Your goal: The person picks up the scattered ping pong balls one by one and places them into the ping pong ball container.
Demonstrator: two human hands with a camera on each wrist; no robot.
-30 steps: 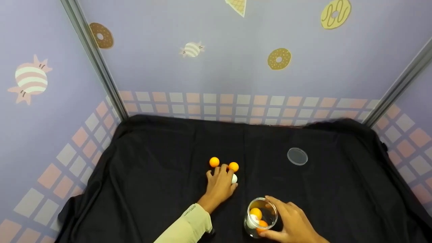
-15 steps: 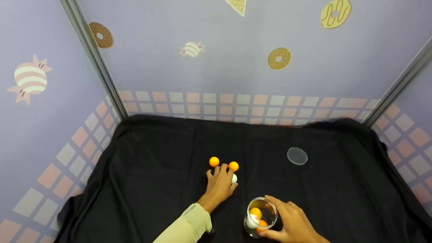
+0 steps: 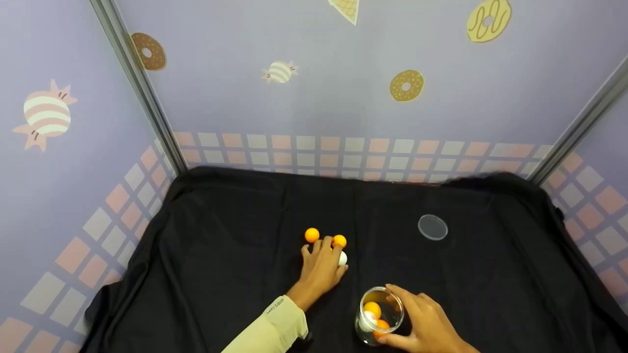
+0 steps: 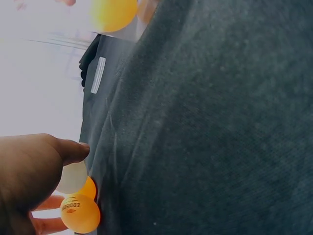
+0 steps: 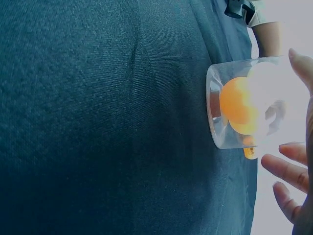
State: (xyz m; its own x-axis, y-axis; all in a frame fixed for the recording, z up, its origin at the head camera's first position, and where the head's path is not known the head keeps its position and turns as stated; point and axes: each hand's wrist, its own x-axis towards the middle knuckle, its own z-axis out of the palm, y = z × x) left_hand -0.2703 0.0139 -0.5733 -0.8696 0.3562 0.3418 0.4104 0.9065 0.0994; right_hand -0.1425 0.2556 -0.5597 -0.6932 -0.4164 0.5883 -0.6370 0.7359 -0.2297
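Note:
My left hand [image 3: 321, 267] curls over a small group of table tennis balls on the black cloth. Between its thumb and index finger sits a white ball [image 3: 343, 258], held under the thumb in the left wrist view. An orange ball with printed lettering [image 4: 80, 214] lies beneath the palm, mostly hidden from the head view. Two more orange balls, one left [image 3: 312, 235] and one right [image 3: 339, 240], rest just past the fingertips. My right hand [image 3: 426, 318] grips a clear plastic jar [image 3: 362, 337], upright and uncapped. Orange balls [image 3: 373, 309] and a white ball [image 3: 366, 321] are inside it.
A clear round lid [image 3: 432, 227] lies flat on the cloth at the right, beyond the jar. Black cloth [image 3: 225, 255] with folds covers the table. Patterned lilac walls [image 3: 333, 98] enclose the back and both sides.
My left hand has shifted very slightly forward and right, and the white ball with it. A bit of orange now shows between its fingers. The right hand and jar stay put.

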